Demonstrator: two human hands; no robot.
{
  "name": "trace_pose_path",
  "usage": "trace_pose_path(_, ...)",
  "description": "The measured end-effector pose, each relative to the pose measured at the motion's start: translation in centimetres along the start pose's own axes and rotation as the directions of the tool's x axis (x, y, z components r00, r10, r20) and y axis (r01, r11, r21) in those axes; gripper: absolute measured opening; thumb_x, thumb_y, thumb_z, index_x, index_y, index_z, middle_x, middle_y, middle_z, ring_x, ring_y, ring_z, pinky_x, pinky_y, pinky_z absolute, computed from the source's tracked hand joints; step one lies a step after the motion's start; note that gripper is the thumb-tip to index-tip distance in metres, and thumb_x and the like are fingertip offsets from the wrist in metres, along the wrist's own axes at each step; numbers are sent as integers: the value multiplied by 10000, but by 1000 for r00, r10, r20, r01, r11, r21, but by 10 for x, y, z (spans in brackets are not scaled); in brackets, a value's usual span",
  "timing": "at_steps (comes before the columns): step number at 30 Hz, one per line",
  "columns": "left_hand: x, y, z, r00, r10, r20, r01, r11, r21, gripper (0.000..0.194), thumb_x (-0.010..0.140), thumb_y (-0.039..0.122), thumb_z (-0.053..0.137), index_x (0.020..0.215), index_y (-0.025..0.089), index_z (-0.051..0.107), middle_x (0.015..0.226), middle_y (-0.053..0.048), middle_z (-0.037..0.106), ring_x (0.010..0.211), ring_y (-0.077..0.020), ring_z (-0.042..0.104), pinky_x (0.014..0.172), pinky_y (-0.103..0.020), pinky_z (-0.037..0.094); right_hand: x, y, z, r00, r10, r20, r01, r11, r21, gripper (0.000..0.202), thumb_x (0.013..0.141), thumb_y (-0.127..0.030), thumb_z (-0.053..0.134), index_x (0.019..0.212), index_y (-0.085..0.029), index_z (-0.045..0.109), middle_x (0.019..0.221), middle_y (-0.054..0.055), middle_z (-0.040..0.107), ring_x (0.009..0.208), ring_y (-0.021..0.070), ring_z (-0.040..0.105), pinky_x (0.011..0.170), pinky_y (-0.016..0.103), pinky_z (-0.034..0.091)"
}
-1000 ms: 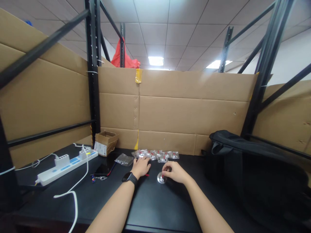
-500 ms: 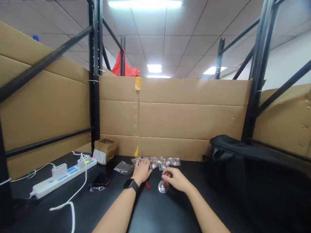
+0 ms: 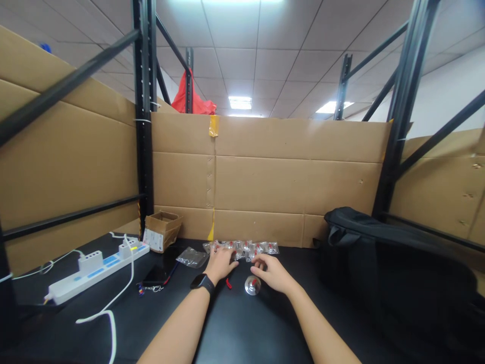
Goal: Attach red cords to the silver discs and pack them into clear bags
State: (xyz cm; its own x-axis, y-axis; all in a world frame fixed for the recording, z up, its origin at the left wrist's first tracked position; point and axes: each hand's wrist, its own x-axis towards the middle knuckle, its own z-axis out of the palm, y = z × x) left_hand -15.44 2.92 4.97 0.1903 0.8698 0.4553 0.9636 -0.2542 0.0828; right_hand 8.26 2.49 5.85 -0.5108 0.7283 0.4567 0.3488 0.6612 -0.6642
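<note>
My left hand (image 3: 221, 264), with a black watch on its wrist, lies fingers forward over the left part of a row of small clear packets (image 3: 239, 248) that have red bits inside. Its fingers are stretched out, and the tips are partly lost among the packets. My right hand (image 3: 275, 273) hovers by the front of the row, fingers bent and thumb apart from them, with nothing visible in between. Just below it to the left is a shiny round metal disc (image 3: 252, 285) with a red mark, lying on the black tabletop (image 3: 235, 328). A small red piece (image 3: 228, 283) lies between my hands.
To the left are an empty-looking clear bag (image 3: 192, 257), a dark phone (image 3: 156, 276) with a keychain, a small cardboard box (image 3: 162, 231) and a white power strip (image 3: 98, 273) with a cable. A large black bag (image 3: 390, 283) stands right. Cardboard walls (image 3: 261, 184) enclose the back.
My right hand has shifted slightly away from the disc, toward the packets. My left hand stays over the packets, its fingers a little more bent. The whole view has tilted slightly down.
</note>
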Motion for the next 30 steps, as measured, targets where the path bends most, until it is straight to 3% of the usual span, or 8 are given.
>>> trace_pose_path(3,2,4,2,998,-7,-59,9,999,39,238,913,299,547,1076,203,692,1039,-128,724,1104,-299,601,1007,-472,330,1,1,2,1000,-16,0,16,1000,-4,187,832,-289,653,992,-197,683,839,25,689,729,158,612,657,254,469)
trace_pose_path(7,6,4,0,983,-73,-171,77,997,21,291,971,232,413,1033,169,690,940,-151,730,957,-280,661,949,-433,389,1,3,2,999,-31,-20,31,999,-8,173,827,-280,652,977,-200,684,834,26,680,727,160,617,667,263,478)
trace_pose_path(11,12,-5,-4,907,-274,-319,177,937,-301,285,988,273,394,1027,188,663,950,-114,733,904,-243,688,848,-347,470,3,8,1,994,4,-110,-2,1000,16,220,803,-264,662,1013,-196,669,900,37,663,703,153,628,688,290,502)
trace_pose_path(14,17,-4,-4,878,-396,-267,124,729,-673,261,973,321,422,1029,176,631,959,-103,727,825,-218,709,749,-312,526,6,9,4,983,65,-171,-39,987,155,342,795,-307,684,1116,-207,620,1022,58,647,714,157,661,707,316,528)
trace_pose_path(16,18,5,-3,898,-413,-152,91,512,-854,270,967,344,419,1057,162,597,1002,-114,712,769,-206,718,657,-296,553,9,6,8,974,119,-194,-51,945,324,453,801,-381,694,1201,-223,552,1116,78,626,732,166,686,704,330,545)
trace_pose_path(18,16,19,-4,922,-374,-102,55,385,-921,280,958,365,431,1087,160,572,1031,-117,697,763,-202,720,612,-290,567,11,0,14,963,167,-211,-44,872,488,541,794,-452,703,1240,-235,486,1165,91,608,746,181,707,688,335,559)
trace_pose_path(25,0,61,-11,969,-180,-170,-61,492,-869,366,986,438,387,1192,195,567,982,-71,694,740,-175,675,636,-288,562,12,-8,22,961,174,-216,-11,802,597,516,782,-475,706,1152,-247,429,895,18,689,673,187,726,615,298,571)
trace_pose_path(30,-3,61,-13,961,-51,-273,-176,650,-739,337,868,284,615,1199,224,636,1188,-82,679,1107,-225,620,994,-365,469,11,-4,16,940,306,-149,-145,756,639,513,797,-563,647,1130,-263,397,824,0,712,616,194,729,536,271,555)
